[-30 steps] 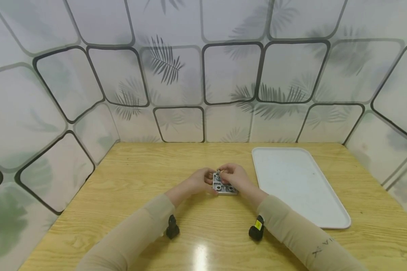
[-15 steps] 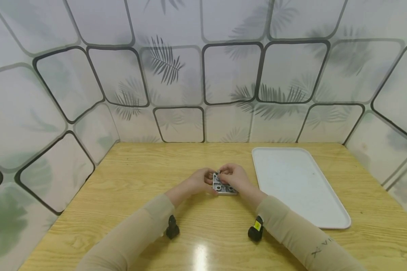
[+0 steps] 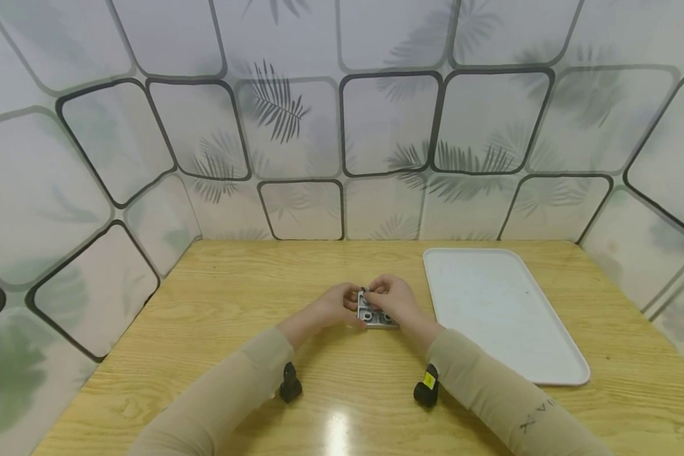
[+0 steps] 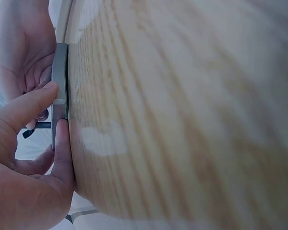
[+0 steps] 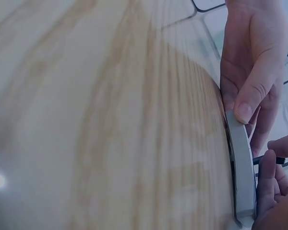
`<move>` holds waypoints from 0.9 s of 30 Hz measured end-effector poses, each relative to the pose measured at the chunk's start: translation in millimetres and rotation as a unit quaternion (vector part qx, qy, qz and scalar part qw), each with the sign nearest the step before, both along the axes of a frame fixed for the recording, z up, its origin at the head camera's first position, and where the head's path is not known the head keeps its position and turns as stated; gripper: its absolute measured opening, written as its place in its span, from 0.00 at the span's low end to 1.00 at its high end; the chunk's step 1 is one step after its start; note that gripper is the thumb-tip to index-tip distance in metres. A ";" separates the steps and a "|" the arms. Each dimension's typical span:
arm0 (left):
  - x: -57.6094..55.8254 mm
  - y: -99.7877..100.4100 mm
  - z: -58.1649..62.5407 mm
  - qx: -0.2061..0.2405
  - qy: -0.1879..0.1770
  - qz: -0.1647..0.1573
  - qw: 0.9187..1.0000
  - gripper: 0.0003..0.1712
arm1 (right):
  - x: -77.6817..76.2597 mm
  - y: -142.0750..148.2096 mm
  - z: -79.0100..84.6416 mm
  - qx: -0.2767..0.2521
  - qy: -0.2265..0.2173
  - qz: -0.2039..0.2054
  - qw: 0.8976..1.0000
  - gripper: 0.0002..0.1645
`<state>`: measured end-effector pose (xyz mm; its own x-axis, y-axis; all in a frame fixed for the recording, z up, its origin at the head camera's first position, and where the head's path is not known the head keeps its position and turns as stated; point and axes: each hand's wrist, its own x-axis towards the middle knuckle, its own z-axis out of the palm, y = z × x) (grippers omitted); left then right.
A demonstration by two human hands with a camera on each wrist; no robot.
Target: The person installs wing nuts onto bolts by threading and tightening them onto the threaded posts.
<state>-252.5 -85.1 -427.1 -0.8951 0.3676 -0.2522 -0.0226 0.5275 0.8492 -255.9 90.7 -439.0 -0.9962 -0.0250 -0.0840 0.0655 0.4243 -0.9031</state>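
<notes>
A small square grey metal plate [image 3: 370,322] with round holes and recesses lies on the wooden table between the two hands. My left hand [image 3: 335,305] grips its left side, thumb on the edge, as the left wrist view shows. A dark threaded screw [image 4: 42,125] stands up out of the plate near its far left corner. My right hand [image 3: 398,297] reaches over the plate and pinches this screw [image 5: 280,160] between thumb and fingers. The right hand covers the plate's upper right part in the head view.
To the right on the wooden table [image 3: 234,304] lies a white tray [image 3: 496,304] with a raised rim. Black wrist cameras hang at both sleeves, the right one [image 3: 426,389] with a yellow label. A patterned curtain [image 3: 296,139] encloses the back and sides.
The right fingers have shifted slightly left at the screw, and the right wrist and forearm have turned and drawn a little left. My left hand and the plate stay in place.
</notes>
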 end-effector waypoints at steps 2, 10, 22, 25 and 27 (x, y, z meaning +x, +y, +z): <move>0.4 0.1 0.5 0.000 -0.001 0.000 1.000 0.49 | 0.3 -0.7 -0.8 -0.001 0.001 -0.005 1.000 0.09; 0.3 0.6 0.7 0.002 0.002 -0.001 1.000 0.49 | 0.6 -3.1 -3.3 0.003 0.016 -0.013 1.000 0.10; -1.6 0.9 -2.8 -0.005 0.009 0.000 1.000 0.48 | 1.7 5.2 2.6 -0.064 -0.015 0.018 0.998 0.16; -1.0 0.8 -2.4 -0.004 0.013 -0.001 1.000 0.48 | 1.2 7.3 5.0 -0.105 -0.034 0.023 0.994 0.20; -0.8 0.8 -2.2 -0.004 0.012 0.000 1.000 0.48 | 0.6 7.9 5.5 -0.121 -0.039 0.023 0.992 0.22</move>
